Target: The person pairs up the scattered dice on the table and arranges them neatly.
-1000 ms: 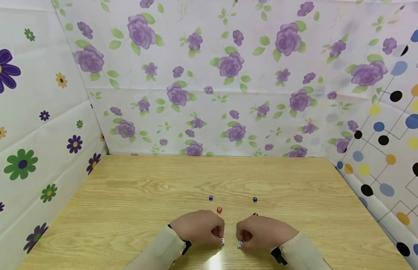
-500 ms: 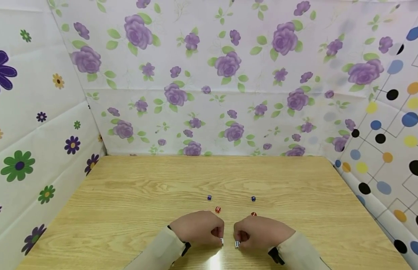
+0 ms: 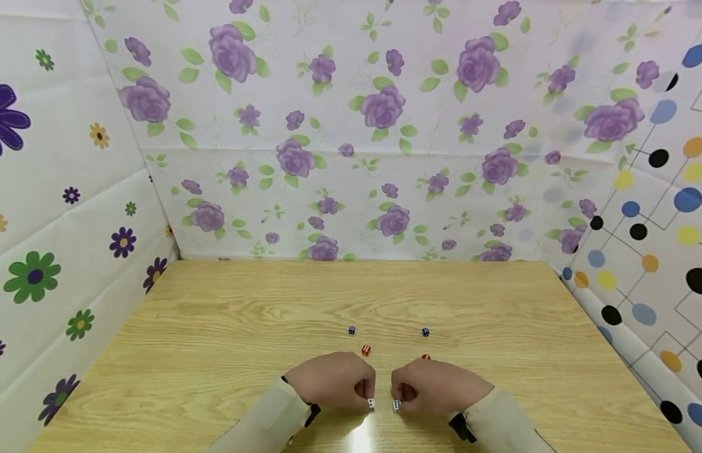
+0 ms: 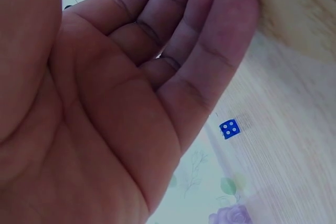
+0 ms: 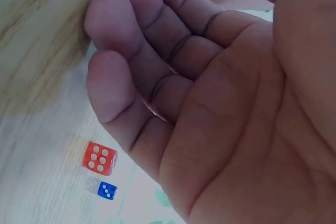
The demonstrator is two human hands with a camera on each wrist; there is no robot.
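In the head view my left hand (image 3: 335, 381) pinches a white die (image 3: 371, 404) at the tabletop, its fingers curled. Facing it, my right hand (image 3: 438, 388) pinches a second white die (image 3: 396, 406), with a short gap between the two. Both white dice are hidden behind the fingers in the wrist views. Just beyond the left hand lies a red die (image 3: 366, 350). Another red die (image 5: 100, 158) is near the right hand, partly covered by it in the head view.
Farther back on the wooden table (image 3: 226, 327) sit two blue dice, a left one (image 3: 352, 330) and a right one (image 3: 425, 332). Flowered cloth (image 3: 339, 189) stands behind the table, with patterned cloths along both sides.
My right hand has shifted slightly left with its white die, narrowing the gap to the other. The left hand stays nearly in place. The head view has moved a little.
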